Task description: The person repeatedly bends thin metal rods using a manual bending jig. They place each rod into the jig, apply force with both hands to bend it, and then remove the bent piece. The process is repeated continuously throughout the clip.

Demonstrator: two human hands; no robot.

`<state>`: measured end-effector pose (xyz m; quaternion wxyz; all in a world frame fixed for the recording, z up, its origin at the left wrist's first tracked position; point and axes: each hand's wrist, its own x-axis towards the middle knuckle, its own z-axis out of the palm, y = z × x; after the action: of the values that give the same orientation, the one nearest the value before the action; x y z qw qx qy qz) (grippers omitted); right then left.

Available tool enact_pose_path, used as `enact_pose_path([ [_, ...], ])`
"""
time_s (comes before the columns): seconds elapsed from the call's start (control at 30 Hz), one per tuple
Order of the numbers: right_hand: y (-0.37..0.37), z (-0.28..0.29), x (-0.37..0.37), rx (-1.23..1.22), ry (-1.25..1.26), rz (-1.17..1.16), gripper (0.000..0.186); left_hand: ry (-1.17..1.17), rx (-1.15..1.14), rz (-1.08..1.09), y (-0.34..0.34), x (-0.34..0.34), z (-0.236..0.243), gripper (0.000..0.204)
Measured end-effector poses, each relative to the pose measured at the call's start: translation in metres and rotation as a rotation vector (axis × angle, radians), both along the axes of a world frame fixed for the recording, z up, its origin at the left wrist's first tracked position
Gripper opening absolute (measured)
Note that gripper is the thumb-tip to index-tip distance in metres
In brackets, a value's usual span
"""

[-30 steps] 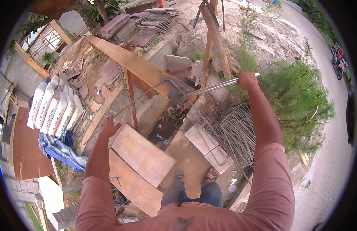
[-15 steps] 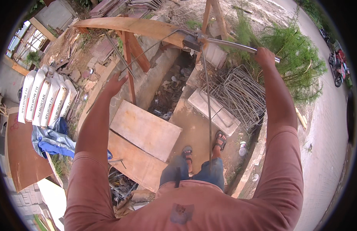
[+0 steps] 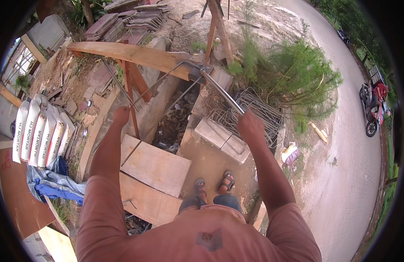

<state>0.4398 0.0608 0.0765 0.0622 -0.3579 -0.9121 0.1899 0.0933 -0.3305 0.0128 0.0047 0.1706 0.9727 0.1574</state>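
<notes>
My right hand (image 3: 251, 126) is closed around the lower end of a shiny metal bar (image 3: 224, 94). The bar's far end meets a small dark metal bending block (image 3: 196, 72) at the right end of a wooden beam (image 3: 132, 53). A thin steel rod (image 3: 160, 78) runs from this block toward my left hand (image 3: 121, 115), which is closed around it. Past the block the rod is bent, and its long other part (image 3: 180, 97) slants down to the left, over a pale board (image 3: 156, 163).
Wooden legs (image 3: 128, 94) hold the beam over a littered ditch (image 3: 173, 124). Bent steel rods (image 3: 258, 111) are heaped by a concrete slab (image 3: 221, 139) and a green bush (image 3: 293, 78). Mortar bags (image 3: 42, 131) stand at left; a parked motorcycle (image 3: 373, 107) stands on the paved road (image 3: 341, 196).
My right hand has swung the bar down toward me. The rod's long part has turned from hanging toward my feet to slanting left. My left hand's fingers have closed. The whole view has shifted.
</notes>
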Motion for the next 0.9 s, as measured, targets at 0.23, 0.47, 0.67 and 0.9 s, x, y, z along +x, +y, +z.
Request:
enact_pose_path([
  [0.23, 0.046, 0.032, -0.012, -0.459, -0.244, 0.197, 0.042, -0.088, -0.133, 0.073, -0.009, -0.014, -0.028, 0.043],
  [0.47, 0.035, -0.035, 0.007, -0.156, -0.029, 0.090, 0.039, -0.153, -0.021, -0.033, -0.007, -0.027, -0.019, 0.045],
  [0.67, 0.010, -0.023, -0.001, -0.002, -0.073, -0.069, 0.042, -0.331, 0.114, -0.086, -0.020, -0.029, -0.013, 0.045],
  [0.9, -0.010, -0.013, -0.003, 0.075, -0.045, -0.141, 0.040, -0.147, 0.201, -0.235, -0.023, -0.033, -0.025, 0.047],
])
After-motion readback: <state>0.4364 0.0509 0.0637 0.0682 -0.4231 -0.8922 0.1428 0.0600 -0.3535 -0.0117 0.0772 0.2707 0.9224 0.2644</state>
